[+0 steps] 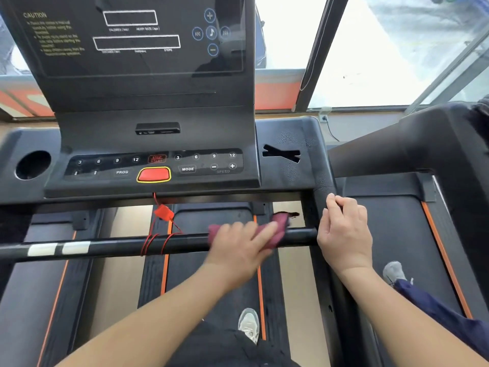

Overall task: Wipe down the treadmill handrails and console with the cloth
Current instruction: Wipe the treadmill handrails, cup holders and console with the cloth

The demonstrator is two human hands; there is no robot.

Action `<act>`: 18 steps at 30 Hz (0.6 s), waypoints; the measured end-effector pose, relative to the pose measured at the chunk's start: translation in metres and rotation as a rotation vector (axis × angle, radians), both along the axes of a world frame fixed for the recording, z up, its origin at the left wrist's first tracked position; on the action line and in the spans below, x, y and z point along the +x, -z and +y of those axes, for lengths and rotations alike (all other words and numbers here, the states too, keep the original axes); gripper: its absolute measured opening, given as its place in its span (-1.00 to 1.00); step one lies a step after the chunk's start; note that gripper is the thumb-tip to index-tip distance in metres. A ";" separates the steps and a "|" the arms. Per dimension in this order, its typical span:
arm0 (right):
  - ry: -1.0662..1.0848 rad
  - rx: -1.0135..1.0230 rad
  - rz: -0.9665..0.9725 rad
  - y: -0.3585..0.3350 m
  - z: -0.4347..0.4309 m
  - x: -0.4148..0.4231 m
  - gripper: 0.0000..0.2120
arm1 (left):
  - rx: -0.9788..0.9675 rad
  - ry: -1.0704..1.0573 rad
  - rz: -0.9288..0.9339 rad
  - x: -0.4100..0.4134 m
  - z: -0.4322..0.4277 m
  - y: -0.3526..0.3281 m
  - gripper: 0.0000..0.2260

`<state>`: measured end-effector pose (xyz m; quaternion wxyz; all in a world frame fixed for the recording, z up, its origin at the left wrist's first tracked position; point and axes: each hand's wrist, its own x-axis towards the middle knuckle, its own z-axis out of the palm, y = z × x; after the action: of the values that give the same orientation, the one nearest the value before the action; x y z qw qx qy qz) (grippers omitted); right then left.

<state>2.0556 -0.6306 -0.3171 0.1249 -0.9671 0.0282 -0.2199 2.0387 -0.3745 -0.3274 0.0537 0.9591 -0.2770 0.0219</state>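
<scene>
A black horizontal handrail bar [119, 246] crosses the view below the treadmill console [156, 144]. My left hand [239, 243] presses a dark pink cloth [280, 225] flat onto the bar near its right end; the hand is blurred. My right hand [344, 231] wraps around the right side handrail [324, 192] where it meets the bar. The console carries a dark screen [137, 35], a button strip and a red stop button [154, 174].
A red safety clip [164, 211] hangs from the console, its cord wound round the bar. Two white tape bands [59, 248] mark the bar's left part. A cup holder [33, 165] sits at left. A neighbouring treadmill [397, 213] stands at right, windows beyond. My shoes rest on the belts below.
</scene>
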 end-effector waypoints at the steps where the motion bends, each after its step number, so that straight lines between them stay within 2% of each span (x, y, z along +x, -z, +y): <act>1: 0.002 0.004 0.012 -0.001 0.000 0.000 -0.65 | -0.009 -0.025 -0.036 -0.006 0.026 0.004 -0.49; 4: 0.017 0.021 0.048 -0.005 0.003 -0.002 -0.67 | 0.038 -0.186 -0.062 -0.020 0.074 0.006 -0.52; 7: 0.014 0.040 0.059 -0.008 0.005 -0.003 -0.66 | 0.050 -0.458 0.015 -0.006 0.029 -0.011 -0.63; 9: 0.016 0.050 0.048 -0.008 0.004 -0.003 -0.66 | 0.044 -0.406 0.111 0.002 -0.025 -0.025 -0.61; 10: 0.016 0.056 0.046 -0.008 0.004 -0.003 -0.65 | -0.029 -0.367 0.174 0.003 -0.048 -0.030 -0.58; 13: 0.028 0.108 0.066 -0.012 0.004 -0.004 -0.66 | -0.478 -0.489 0.297 0.003 -0.080 -0.041 -0.57; 16: 0.026 0.202 0.108 -0.024 0.003 -0.001 -0.73 | -1.099 -0.804 0.593 0.018 -0.068 -0.063 -0.58; 18: 0.039 0.273 0.131 -0.036 -0.001 0.009 -0.88 | -1.380 -1.008 0.614 0.042 -0.052 -0.087 -0.58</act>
<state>2.0647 -0.6312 -0.2816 0.2488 -0.9527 0.0849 -0.1528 2.0807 -0.4269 -0.2407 0.6718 0.6852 0.2765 -0.0530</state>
